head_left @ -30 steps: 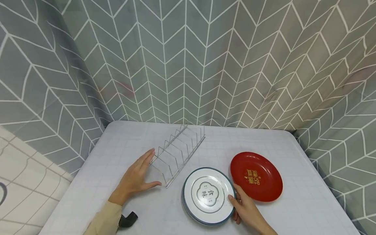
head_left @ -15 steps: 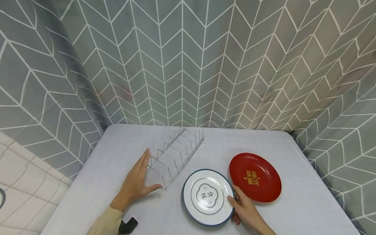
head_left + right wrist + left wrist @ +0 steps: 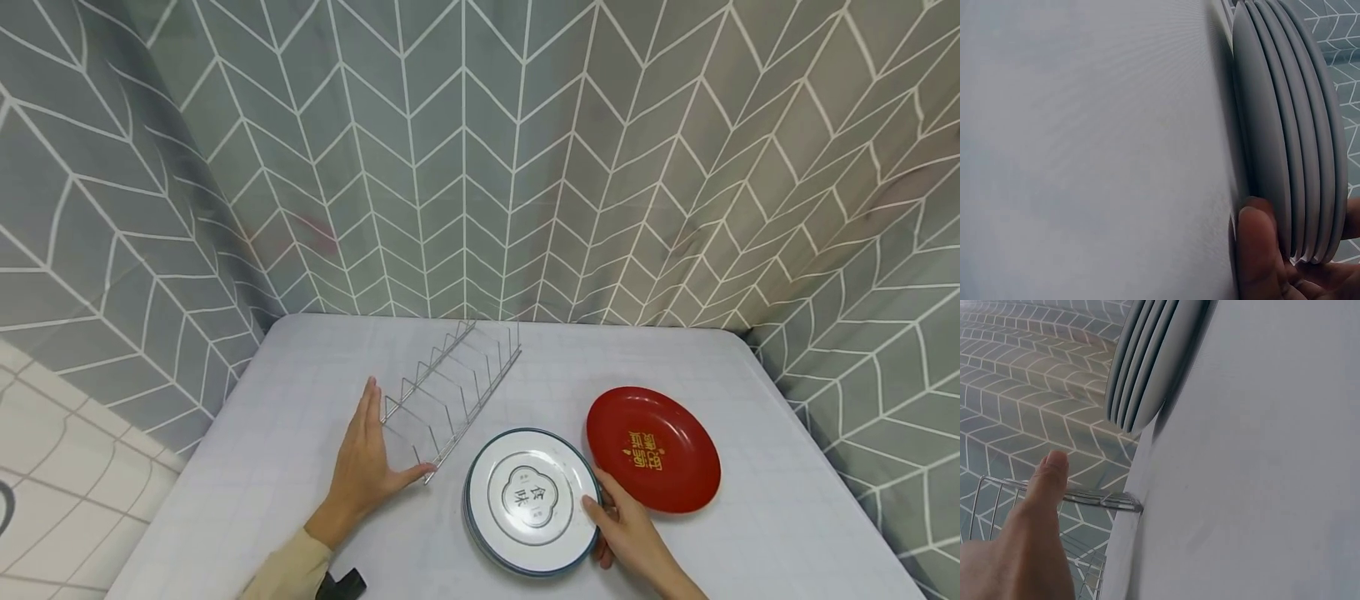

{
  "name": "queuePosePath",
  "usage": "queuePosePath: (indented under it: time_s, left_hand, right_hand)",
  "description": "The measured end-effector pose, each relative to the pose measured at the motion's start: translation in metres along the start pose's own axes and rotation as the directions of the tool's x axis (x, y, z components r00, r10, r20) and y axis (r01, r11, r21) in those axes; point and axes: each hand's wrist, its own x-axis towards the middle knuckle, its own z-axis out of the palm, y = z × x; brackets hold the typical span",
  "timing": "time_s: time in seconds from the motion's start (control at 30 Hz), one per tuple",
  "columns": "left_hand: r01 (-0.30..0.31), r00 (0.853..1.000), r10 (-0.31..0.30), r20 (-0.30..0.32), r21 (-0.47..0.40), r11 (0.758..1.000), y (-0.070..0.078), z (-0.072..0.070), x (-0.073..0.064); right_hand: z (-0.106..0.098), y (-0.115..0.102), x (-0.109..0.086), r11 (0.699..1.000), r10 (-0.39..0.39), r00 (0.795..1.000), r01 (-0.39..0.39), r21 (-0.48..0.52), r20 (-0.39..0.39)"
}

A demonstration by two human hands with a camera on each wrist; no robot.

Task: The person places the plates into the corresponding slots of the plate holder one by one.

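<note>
We see the plates (image 3: pixel 532 550) in one neat pile, lying flat on the desk (image 3: pixel 795 508), near the front. The right hand (image 3: pixel 626 533) grips their right edge: its thumb sits on top, and its other fingers curl around the side and down low. We think this pinch squeezes the whole pile together, so no plate slips out.

The left hand (image 3: pixel 367 467) has its fingers straight and its thumb stretched far out – it holds nothing. It is at the near end of the wire rack (image 3: pixel 472 416), fingers along the left side and thumb by the front corner. We can't tell if it touches the wires. The thin rack looks light, so we guess a hand there would help stop it sliding.

The red plate (image 3: pixel 654 450) lies alone just to the right of the pile – maybe put aside because it is bigger.
</note>
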Motion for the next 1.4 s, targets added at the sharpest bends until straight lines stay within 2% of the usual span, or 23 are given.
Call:
queuePosePath:
  time_s: [0.1, 0.23, 0.67, 0.83, 0.93, 1.0, 1.07, 1.23, 1.4]
  left_hand:
    - [0.045, 0.999, -0.045, -0.002, -0.037, 0.998, 0.003, -0.001, -0.002]
    - [0.065, 0.998, -0.066, -0.016, -0.068, 0.996, 0.002, -0.002, -0.003]
    - [0.029, 0.999, -0.031, -0.020, -0.087, 0.996, -0.004, 0.003, -0.006]
    - [0.001, 0.999, -0.004, -0.035, -0.076, 0.997, -0.005, 0.004, -0.005]
    - [-0.010, 0.999, 0.007, -0.042, -0.079, 0.997, -0.004, 0.004, -0.004]
    - [-0.016, 0.999, 0.013, -0.048, -0.076, 0.997, -0.004, 0.004, -0.004]
    - [-0.018, 0.999, 0.014, -0.048, -0.078, 0.997, -0.004, 0.004, -0.003]
    - [-0.023, 0.999, 0.020, -0.050, -0.071, 0.997, -0.005, 0.005, -0.002]
    - [-0.019, 0.999, 0.016, -0.047, -0.071, 0.997, -0.006, 0.005, -0.004]
  right_hand:
    - [0.001, 0.000, 0.000, 1.000, 0.001, 1.000, -0.001, 0.002, -0.007]
    - [0.003, -0.001, 0.000, 1.000, 0.012, 0.999, -0.012, -0.013, -0.037]
    - [-0.002, -0.006, 0.001, 0.999, 0.003, 0.995, -0.006, -0.035, -0.099]
    - [-0.008, -0.011, -0.002, 0.993, -0.020, 0.990, 0.002, -0.121, -0.142]
    - [-0.013, -0.015, -0.004, 0.970, -0.074, 0.984, 0.033, -0.242, -0.162]
    - [-0.016, -0.018, -0.004, 0.965, -0.087, 0.982, 0.042, -0.257, -0.167]
    - [-0.020, -0.022, -0.005, 0.969, -0.090, 0.981, 0.046, -0.243, -0.174]
    - [-0.032, -0.029, -0.004, 0.994, -0.071, 0.985, 0.056, -0.094, -0.158]
    - [-0.047, -0.037, -0.006, 0.999, 0.000, 0.995, 0.004, 0.041, -0.101]
